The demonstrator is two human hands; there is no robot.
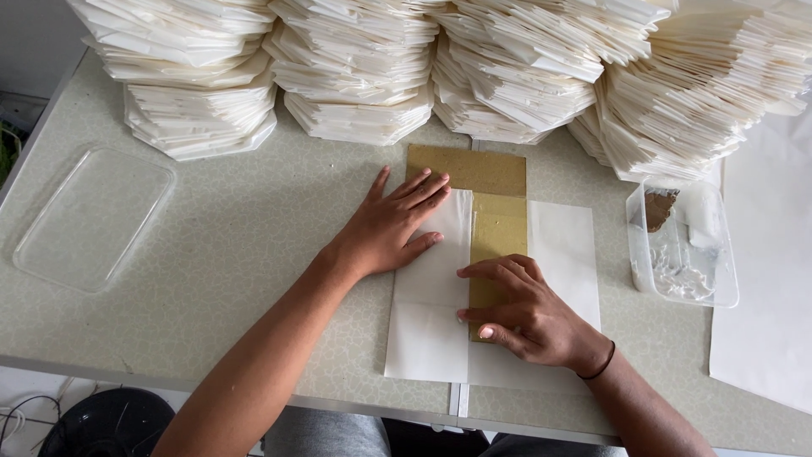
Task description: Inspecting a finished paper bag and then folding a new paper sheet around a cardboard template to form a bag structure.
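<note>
White paper sheet (pixel 431 296) under flat left hand (pixel 391 227), right hand (pixel 523 311) pressing cardboard strip (pixel 497 228) (both grips wide)

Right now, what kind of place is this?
Probably a small hand-assembly workbench for paper bags: stacks of folded white paper, a cardboard template under the sheet both hands press, and a tub of paste.

Both arms are bare to above the elbow, with no sleeves. 2 bare hands: the left hand (pixel 391 227) is unadorned; the right hand (pixel 520 313) has a thin black band at its wrist.
</note>
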